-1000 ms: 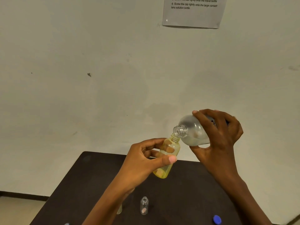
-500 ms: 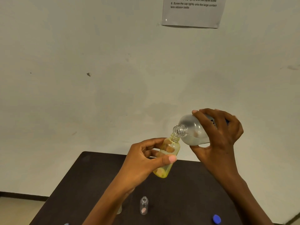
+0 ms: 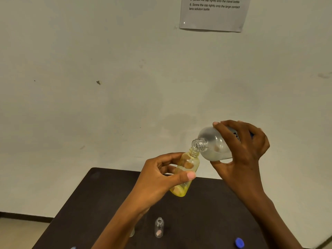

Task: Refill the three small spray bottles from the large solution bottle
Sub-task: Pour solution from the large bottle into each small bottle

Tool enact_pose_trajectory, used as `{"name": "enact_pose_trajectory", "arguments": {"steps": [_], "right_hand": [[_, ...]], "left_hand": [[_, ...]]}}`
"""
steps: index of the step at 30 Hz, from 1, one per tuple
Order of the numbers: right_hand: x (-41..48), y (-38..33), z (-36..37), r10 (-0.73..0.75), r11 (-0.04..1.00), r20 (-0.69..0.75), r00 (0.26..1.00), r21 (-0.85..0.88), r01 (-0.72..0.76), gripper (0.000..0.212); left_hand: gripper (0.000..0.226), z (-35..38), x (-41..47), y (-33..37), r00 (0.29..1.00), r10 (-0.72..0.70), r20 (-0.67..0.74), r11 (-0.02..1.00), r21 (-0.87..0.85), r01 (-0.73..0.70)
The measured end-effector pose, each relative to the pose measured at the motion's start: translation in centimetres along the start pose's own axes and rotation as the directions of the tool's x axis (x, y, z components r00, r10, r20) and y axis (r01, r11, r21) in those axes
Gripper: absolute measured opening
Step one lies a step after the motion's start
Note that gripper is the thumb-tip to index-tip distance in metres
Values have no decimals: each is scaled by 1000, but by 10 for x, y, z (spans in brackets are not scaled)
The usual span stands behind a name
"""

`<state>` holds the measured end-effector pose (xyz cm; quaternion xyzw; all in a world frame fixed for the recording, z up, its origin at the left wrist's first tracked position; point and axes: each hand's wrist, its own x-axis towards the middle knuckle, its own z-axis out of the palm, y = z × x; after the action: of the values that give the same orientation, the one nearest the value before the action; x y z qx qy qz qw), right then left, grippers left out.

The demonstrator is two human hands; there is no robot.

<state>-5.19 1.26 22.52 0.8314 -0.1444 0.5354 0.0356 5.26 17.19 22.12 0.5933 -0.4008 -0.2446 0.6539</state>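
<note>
Okay, nearest edge first: a blue cap point(image 3: 239, 242) is lying on the dark table point(image 3: 111, 194) at the lower right, well apart from everything else. A small clear bottle point(image 3: 159, 227) is standing upright and uncapped near the front middle of the table, something pinkish sitting at its bottom. Just left of it, another clear bottle point(image 3: 132, 234) is mostly hiding behind the person's left forearm (only a sliver of it is showing). A bit of something pale blue point(image 3: 73, 247) is poking in at the bottom edge, too cut off to identify.

Above the table, the left hand point(image 3: 161, 178) is gripping a small yellow bottle point(image 3: 186, 174), thumb in front and fingers wrapping behind, holding it in the air with its open neck tilting up and to the right. Yellow liquid is sitting in its lower end.

The right hand point(image 3: 240, 151) is clasping the large solution bottle point(image 3: 213, 146) from above and behind, fingers curling over its frosted body, thumb underneath. The bottle is lying nearly on its side, threaded open mouth pointing left and down, touching or just over the yellow bottle's neck. Whether liquid is flowing, cannot tell.

Behind it all, a plain wall point(image 3: 107, 87) is carrying a printed instruction sheet point(image 3: 213, 14) at the top, numbered steps about screwing caps on.
</note>
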Motion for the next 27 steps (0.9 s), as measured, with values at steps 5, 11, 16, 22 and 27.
{"name": "enact_pose_trajectory", "arguments": {"steps": [5,11,16,22,27], "right_hand": [[0,0,0,-1,1000,0,1000,2,1,72],[0,0,0,1,1000,-2,1000,1,-1,72],[0,0,-1,-8,1000,-6,1000,1,8,72],[0,1,-1,-11,1000,-5,1000,2,11,72],[1,1,-1,-9,1000,-7,1000,-10,9,72]], "left_hand": [[38,0,0,0,1000,-1,-1,1000,-3,1],[37,0,1,0,1000,1,-6,1000,9,-1],[36,1,1,0,1000,7,-5,1000,10,-7],[35,0,1,0,1000,3,-5,1000,19,-3],[33,1,1,0,1000,7,-7,1000,9,-7]]}}
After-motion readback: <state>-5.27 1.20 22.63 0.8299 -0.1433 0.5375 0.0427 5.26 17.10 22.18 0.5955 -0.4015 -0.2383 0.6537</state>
